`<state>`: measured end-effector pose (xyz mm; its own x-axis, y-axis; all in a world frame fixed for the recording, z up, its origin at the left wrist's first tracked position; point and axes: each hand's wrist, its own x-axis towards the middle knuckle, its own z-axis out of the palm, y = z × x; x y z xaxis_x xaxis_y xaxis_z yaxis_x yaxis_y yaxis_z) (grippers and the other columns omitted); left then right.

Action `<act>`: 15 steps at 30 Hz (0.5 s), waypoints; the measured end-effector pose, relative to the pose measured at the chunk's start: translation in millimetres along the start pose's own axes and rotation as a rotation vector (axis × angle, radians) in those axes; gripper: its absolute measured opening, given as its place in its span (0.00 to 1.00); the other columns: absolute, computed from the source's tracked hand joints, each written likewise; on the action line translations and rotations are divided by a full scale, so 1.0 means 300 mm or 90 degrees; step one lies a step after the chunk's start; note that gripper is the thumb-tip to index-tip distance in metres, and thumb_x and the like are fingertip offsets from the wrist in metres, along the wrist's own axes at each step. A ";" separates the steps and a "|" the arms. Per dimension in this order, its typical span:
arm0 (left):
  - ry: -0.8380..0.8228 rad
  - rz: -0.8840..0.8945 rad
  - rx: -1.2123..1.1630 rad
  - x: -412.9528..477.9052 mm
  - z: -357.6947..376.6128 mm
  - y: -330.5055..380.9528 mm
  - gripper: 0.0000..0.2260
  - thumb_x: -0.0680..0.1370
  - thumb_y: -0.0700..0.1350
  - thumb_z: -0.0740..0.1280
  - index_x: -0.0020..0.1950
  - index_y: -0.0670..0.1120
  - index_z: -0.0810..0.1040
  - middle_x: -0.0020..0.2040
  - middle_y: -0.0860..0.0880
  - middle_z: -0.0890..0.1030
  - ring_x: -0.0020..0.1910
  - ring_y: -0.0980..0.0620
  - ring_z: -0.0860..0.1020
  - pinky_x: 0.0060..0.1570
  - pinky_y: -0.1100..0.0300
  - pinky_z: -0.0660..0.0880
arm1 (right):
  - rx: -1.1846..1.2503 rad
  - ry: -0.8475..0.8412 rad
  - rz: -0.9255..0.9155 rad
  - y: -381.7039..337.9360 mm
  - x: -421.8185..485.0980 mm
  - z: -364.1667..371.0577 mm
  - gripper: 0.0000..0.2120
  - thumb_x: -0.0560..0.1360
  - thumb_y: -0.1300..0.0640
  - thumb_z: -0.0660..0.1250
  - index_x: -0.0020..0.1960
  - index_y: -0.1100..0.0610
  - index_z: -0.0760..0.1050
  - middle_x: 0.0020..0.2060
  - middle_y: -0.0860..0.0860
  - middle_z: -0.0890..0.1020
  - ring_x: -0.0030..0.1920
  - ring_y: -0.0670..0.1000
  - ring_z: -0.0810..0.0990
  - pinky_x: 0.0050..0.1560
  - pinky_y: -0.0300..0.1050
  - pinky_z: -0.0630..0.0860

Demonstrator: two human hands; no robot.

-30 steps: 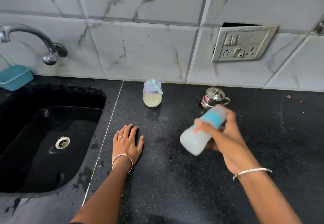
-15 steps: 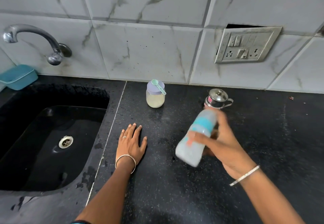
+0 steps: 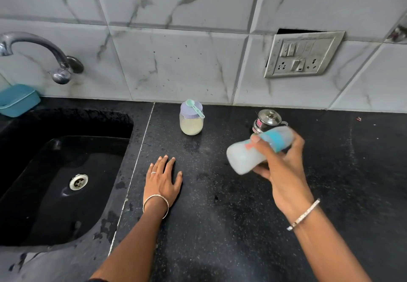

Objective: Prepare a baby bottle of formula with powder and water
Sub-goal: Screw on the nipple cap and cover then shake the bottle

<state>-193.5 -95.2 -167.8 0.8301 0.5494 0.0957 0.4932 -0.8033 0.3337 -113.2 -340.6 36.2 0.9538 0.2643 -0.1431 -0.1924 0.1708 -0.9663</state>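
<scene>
The right hand [image 3: 284,167] grasps the baby bottle [image 3: 244,156] around its upper body, thumb on the near side and fingers curled beneath. The bottle is clear of the black countertop [image 3: 220,226] and steeply tilted: its base points to 8 o'clock and its capped end, with a teal collar [image 3: 276,141], points to 2 o'clock. The contents appear cloudy white, and the bottle outline is blurred. The left hand [image 3: 161,180] lies released, palm down with fingers straight, flat on the countertop at 9 o'clock from the bottle; it holds nothing. A ring shows on one finger, and a bangle [image 3: 156,204] circles the wrist. The powder jar [image 3: 191,125] stands upright at 1 o'clock from the left hand, near the tiled wall [image 3: 176,61], with pale powder inside and a lilac lid [image 3: 189,113] fitted. A green scoop [image 3: 196,109] rests across the lid. A small steel pot [image 3: 267,118] with a lid stands at 12 o'clock from the bottle, partly hidden behind it. The black sink [image 3: 123,193] is at 9 o'clock from the left hand, with a tap [image 3: 37,43] at 10 o'clock and a teal tub [image 3: 16,99] on the ledge below the tap. A switch plate [image 3: 304,54] is mounted on the wall at 1 o'clock from the pot.
</scene>
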 end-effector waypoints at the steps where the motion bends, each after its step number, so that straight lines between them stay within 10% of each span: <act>1: -0.002 -0.001 -0.001 -0.001 -0.001 0.001 0.30 0.79 0.62 0.49 0.76 0.48 0.69 0.77 0.46 0.68 0.79 0.47 0.61 0.79 0.48 0.54 | 0.004 0.018 -0.026 0.013 0.001 0.003 0.37 0.70 0.57 0.80 0.71 0.43 0.64 0.61 0.53 0.78 0.55 0.49 0.84 0.44 0.49 0.86; 5: -0.007 0.000 -0.003 0.000 -0.003 0.002 0.25 0.82 0.57 0.59 0.77 0.48 0.68 0.78 0.46 0.67 0.79 0.47 0.60 0.79 0.48 0.54 | -0.263 -0.207 0.020 0.007 -0.020 -0.005 0.42 0.59 0.51 0.83 0.69 0.36 0.70 0.60 0.51 0.80 0.49 0.45 0.84 0.44 0.44 0.84; 10: -0.001 0.003 -0.007 -0.002 0.000 -0.001 0.25 0.82 0.58 0.56 0.76 0.48 0.68 0.78 0.46 0.67 0.79 0.47 0.61 0.79 0.48 0.54 | 0.063 0.033 -0.033 -0.001 0.015 0.006 0.34 0.71 0.57 0.78 0.71 0.45 0.65 0.62 0.52 0.79 0.58 0.50 0.84 0.42 0.46 0.85; 15: 0.008 0.000 -0.007 0.001 0.007 -0.007 0.30 0.79 0.62 0.50 0.76 0.48 0.69 0.77 0.46 0.68 0.79 0.46 0.62 0.79 0.48 0.55 | -0.225 -0.201 -0.004 -0.021 0.021 -0.050 0.40 0.58 0.53 0.82 0.67 0.38 0.72 0.57 0.55 0.82 0.47 0.46 0.85 0.41 0.44 0.83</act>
<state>-193.8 -93.7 -170.4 0.8269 0.5520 0.1077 0.4902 -0.8012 0.3433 -102.4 -354.3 38.2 0.8269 0.5499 -0.1176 -0.0437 -0.1457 -0.9884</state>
